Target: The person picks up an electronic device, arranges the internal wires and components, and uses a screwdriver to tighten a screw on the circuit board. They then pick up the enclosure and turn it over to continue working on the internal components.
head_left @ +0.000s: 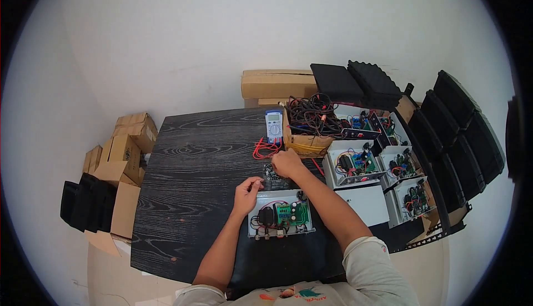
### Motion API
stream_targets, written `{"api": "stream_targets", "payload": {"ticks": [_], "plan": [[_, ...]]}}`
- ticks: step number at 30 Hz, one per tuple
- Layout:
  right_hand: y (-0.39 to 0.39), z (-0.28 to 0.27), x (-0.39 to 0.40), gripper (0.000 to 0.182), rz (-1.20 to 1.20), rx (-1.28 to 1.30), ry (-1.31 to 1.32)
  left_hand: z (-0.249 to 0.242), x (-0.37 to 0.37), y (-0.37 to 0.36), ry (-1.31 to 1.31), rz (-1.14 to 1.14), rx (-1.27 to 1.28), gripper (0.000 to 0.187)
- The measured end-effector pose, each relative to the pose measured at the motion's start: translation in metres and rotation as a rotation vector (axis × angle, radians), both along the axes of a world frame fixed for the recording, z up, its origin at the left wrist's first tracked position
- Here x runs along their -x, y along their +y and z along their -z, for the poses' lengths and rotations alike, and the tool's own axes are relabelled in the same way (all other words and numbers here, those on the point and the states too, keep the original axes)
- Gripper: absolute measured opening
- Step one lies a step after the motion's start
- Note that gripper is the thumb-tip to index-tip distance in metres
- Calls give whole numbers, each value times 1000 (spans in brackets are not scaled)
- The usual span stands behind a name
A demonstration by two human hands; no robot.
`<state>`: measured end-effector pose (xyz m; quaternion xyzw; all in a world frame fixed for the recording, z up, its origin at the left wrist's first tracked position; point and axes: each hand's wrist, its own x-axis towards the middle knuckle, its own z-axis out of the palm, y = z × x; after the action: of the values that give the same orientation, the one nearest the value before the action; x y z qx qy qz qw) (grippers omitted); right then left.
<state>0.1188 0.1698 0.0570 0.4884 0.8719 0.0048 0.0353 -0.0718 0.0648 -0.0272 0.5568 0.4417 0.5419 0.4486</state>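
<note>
My left hand (pixel 246 195) is closed in a pinch at the near left edge of a see-through container of small parts (pixel 276 184). Whatever its fingertips hold, if anything, is too small to name. Curled over the far right side of the same container is my right hand (pixel 287 164), its fingertips hidden beneath it. Between my forearms lies an open metal case (pixel 255 198) with a green circuit board (pixel 298 213), a black transformer (pixel 266 215) and wires inside.
A blue multimeter (pixel 273 127) with red leads (pixel 265 149) lies beyond my hands. Beside it stands a cardboard box (pixel 305 145) of tangled black cables (pixel 313 114). Several open electronics cases (pixel 355 164) and a white lid (pixel 362 205) are at right; cartons (pixel 125 156) stand left.
</note>
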Motion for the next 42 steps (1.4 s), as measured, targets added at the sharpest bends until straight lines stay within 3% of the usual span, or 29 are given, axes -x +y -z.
{"api": "stream_targets", "payload": {"ticks": [21,27,30,36,42], "plan": [[2,1,-4,10,-9,61,104,3,0,1,-7,0,-41,25],[-4,-3,11,19,46,83,-93,4,-1,2,-9,-10,-37,24],[-4,2,11,19,35,88,-47,3,0,1,-5,-15,-63,23],[-14,-24,-5,18,-9,210,352,0,-1,-2,24,-46,-71,23],[-28,-14,-2,15,-174,629,1029,6,-1,0,45,-76,-151,20]]}}
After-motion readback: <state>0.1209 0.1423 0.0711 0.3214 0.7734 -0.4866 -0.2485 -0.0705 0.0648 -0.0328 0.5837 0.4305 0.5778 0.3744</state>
